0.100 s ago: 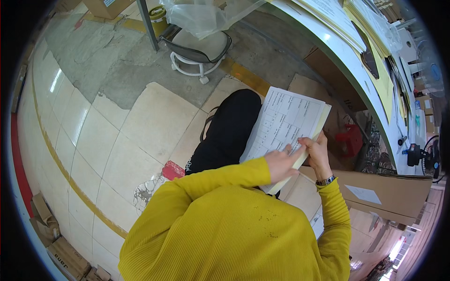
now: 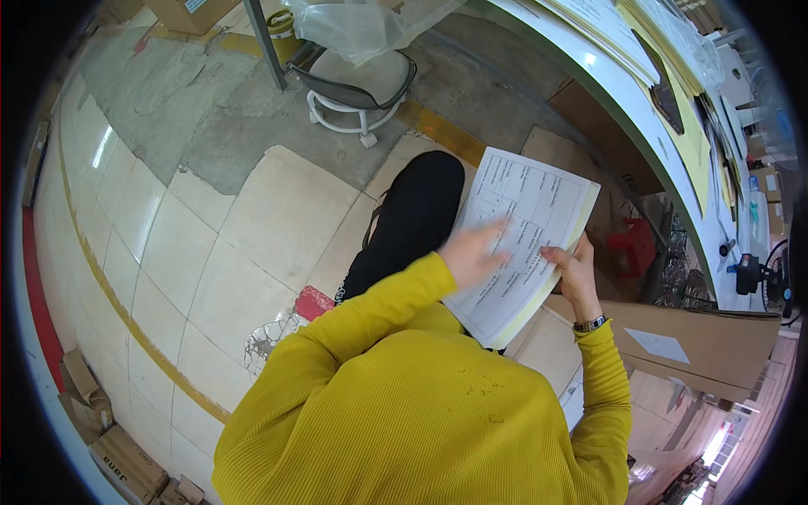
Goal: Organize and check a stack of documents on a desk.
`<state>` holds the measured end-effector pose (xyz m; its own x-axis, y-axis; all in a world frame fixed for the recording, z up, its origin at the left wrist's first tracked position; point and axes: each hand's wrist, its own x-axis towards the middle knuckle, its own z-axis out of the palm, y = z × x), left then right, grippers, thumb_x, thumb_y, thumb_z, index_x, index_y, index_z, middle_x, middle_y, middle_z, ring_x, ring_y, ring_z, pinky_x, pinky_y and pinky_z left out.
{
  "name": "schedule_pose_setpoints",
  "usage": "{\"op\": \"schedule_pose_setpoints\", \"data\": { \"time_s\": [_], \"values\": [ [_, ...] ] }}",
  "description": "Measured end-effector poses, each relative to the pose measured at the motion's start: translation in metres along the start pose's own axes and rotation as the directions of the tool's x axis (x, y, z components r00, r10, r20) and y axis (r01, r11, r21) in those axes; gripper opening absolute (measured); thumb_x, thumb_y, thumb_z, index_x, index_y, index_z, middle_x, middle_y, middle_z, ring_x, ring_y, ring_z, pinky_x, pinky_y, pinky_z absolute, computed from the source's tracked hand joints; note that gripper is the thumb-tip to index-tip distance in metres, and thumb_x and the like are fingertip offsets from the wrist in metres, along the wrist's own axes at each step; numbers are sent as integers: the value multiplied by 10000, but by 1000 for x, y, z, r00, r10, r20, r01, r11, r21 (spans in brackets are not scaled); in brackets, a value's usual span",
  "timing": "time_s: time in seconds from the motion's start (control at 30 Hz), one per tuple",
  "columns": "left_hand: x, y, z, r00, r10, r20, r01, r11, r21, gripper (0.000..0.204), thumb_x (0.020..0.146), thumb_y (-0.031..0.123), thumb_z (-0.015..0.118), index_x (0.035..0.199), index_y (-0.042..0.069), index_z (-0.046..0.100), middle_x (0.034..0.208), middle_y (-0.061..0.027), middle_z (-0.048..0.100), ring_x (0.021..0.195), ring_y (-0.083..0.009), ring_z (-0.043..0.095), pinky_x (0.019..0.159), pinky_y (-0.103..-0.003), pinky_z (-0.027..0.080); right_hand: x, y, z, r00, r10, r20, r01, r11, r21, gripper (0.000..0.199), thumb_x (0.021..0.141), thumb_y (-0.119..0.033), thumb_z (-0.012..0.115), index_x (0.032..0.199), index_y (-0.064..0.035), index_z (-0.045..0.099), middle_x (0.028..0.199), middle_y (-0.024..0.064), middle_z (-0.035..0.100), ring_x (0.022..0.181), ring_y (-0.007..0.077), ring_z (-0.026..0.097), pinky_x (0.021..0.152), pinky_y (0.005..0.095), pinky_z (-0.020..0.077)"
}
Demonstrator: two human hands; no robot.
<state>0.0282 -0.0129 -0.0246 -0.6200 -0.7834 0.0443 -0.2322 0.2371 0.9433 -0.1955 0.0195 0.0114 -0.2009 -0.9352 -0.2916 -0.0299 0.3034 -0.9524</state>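
Observation:
A stack of printed forms (image 2: 526,210) with a pale yellow edge beneath the white top sheet lies tilted across my lap, beside my dark-trousered leg. My right hand (image 2: 574,268) grips its right edge, thumb on top of the top sheet and the other fingers partly hidden behind. A watch is on that wrist. Over the left part of the stack is my left hand (image 2: 473,257), blurred by motion, its fingers stretched out and apart with nothing in them. Whether it touches the paper I cannot tell.
A white table (image 2: 606,80) curves along the right, with paper stacks (image 2: 589,29) and a small black fan (image 2: 770,273) on it. Below stand a red stool (image 2: 633,248) and a cardboard box (image 2: 673,345). A wheeled chair (image 2: 358,80) is ahead.
My left hand has moved left, away from the right edge and my right hand, over the forms. The top sheet now lies flatter and shows more of its print.

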Motion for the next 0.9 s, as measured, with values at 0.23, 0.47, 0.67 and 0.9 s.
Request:
{"op": "schedule_pose_setpoints", "data": {
  "time_s": [0.23, 0.47, 0.67, 0.9],
  "values": [
    [42, -103, 26, 859, -510, -33, 447, 781, -437, 780, 831, 415, 633, 1348, -63, 298, 1255, -266, 483, 1121, -294, 524, 946, -356, 412, 6, 17, -69, 992, 66, 104, -77, 991, 109, 501, 693, 73, 625, 1154, 37, 431, 1002, 125, 613, 875, 208, 625, 806, 331, 523],
    [10, -91, 23, 934, -341, -105, 283, 887, -366, 620, 743, 353, 737, 1146, -49, 489, 1074, -214, 599, 1020, -280, 584, 885, -352, 453, 13, 20, -40, 992, 93, 87, -105, 984, 142, 543, 685, 53, 665, 1171, 42, 423, 1019, 114, 606, 871, 210, 622, 783, 325, 524],
    [-62, -42, -2, 836, -181, -518, 56, 967, -248, 589, 728, 164, 750, 1198, -5, 438, 1113, -154, 549, 1052, -231, 540, 907, -332, 418, -5, -53, 12, 892, -249, 376, 334, 925, -181, 394, 721, -49, 719, 1065, 38, 548, 976, 86, 640, 881, 125, 583, 760, 291, 489],
    [-124, 10, -59, 723, -217, -656, -143, 882, -450, 733, 691, 30, 749, 1295, -11, 336, 1198, -122, 510, 1085, -222, 515, 940, -347, 412, -39, -129, 78, 405, -547, 732, 778, 627, 38, 519, 783, -70, 644, 1264, -16, 456, 942, 184, 632, 787, 301, 653, 671, 319, 514]
  ]
}}
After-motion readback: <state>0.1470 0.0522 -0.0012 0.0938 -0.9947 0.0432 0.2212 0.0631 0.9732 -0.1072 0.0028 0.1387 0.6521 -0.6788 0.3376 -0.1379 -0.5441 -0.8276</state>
